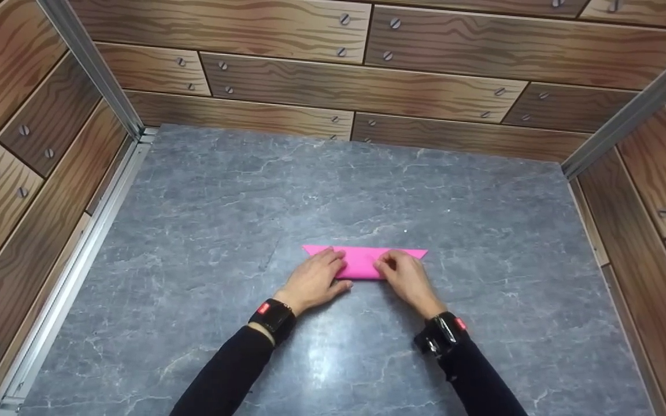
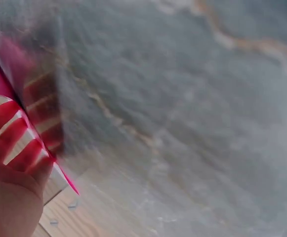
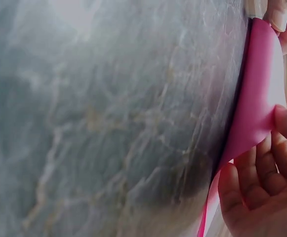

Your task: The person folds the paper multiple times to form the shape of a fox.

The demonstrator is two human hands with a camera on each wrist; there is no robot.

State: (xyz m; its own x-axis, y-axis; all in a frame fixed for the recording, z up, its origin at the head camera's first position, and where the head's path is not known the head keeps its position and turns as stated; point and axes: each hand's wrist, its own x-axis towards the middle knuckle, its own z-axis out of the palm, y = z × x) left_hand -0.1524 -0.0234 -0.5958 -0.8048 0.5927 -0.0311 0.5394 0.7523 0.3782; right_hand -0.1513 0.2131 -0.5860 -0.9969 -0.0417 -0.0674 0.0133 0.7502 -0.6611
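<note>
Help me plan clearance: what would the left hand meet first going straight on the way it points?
The pink paper, which the left hand touches. Past it, the line seems to cross grey tabletop toward the wood-patterned back wall; exact height is unclear.

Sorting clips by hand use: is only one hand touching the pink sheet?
No, the left hand and the right hand both touch the pink sheet.

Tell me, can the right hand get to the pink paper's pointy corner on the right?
Probably yes: the right hand touches the pink paper, and the pointy corner sticks out beside it with nothing covering it.
</note>
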